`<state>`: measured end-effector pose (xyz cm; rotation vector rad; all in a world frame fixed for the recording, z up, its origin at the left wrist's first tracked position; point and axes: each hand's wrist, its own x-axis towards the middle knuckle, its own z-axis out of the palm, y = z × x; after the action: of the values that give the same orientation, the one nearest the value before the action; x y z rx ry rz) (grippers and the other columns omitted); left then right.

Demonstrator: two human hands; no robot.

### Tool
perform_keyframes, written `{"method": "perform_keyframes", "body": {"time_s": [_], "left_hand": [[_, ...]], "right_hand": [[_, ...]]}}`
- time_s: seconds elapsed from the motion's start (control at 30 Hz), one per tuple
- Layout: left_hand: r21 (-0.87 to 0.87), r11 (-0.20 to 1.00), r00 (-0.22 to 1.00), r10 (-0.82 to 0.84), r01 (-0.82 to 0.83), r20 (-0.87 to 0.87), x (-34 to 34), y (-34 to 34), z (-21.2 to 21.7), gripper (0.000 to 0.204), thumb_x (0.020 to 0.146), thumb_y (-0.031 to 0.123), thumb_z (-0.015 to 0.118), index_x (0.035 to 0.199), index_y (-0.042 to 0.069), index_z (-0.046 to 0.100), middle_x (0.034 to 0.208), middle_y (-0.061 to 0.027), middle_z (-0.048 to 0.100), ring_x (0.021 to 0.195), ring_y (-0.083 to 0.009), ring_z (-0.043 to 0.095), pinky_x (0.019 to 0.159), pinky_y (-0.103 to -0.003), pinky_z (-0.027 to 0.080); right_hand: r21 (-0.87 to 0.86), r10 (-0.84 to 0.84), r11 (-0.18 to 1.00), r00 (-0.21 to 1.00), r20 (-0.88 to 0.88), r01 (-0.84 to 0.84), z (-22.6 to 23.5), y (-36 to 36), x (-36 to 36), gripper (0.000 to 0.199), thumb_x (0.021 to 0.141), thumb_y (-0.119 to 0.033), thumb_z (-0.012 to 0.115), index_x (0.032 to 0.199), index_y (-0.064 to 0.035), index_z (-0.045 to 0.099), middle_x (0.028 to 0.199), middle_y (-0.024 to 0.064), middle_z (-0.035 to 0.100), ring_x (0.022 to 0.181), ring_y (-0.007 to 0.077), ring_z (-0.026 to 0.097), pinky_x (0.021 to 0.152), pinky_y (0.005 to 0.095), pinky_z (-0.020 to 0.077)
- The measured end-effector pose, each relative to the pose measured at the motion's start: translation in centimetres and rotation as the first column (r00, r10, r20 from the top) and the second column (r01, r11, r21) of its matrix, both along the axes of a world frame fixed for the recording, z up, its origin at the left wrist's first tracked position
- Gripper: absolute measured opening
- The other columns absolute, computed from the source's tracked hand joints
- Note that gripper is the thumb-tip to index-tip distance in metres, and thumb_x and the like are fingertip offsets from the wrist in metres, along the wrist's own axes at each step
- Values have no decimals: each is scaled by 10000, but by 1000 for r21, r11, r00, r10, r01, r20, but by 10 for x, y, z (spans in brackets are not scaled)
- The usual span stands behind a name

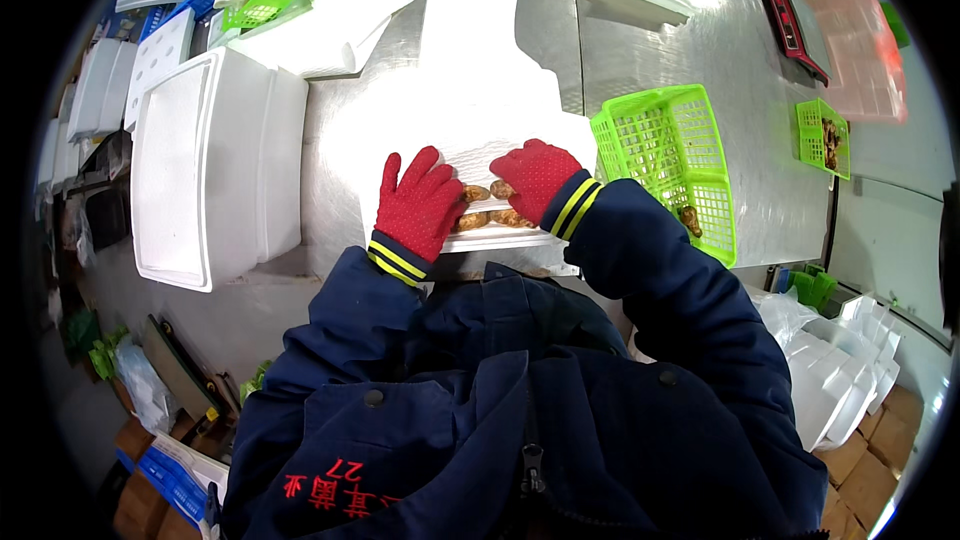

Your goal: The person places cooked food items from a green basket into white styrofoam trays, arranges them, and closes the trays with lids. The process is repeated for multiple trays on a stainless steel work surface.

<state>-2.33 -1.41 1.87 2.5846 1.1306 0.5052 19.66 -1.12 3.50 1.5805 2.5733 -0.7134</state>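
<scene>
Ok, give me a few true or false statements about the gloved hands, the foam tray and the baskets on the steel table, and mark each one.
1. Both hands, left and right, wear red knitted gloves. True.
2. The hands rest on a white foam tray holding brown lumpy pieces. True.
3. The big green plastic basket sits left of the tray. False: it is on the right.
4. The large white foam box is blue. False: white.
</scene>
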Motion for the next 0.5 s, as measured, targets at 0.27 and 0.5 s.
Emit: {"method": "perform_keyframes", "body": {"time_s": [0.27,0.5], "left_hand": [[-117,993,966,-47,18,-255,12,3,5,270,677,166,694,928,102,618,1027,-104,607,1220,-304,458,1069,-557,243],[-128,990,992,-69,55,-107,8,13,-2,309,670,168,753,937,130,600,1090,-60,588,1216,-260,482,1072,-559,234]], "right_hand": [[-17,-38,999,999,38,39,1,-6,4,220,760,-195,620,951,-87,612,921,131,640,903,334,576,781,445,481],[70,-44,996,998,-40,47,6,-9,7,208,759,-124,601,958,-62,595,1000,130,605,914,330,566,762,441,487]]}}
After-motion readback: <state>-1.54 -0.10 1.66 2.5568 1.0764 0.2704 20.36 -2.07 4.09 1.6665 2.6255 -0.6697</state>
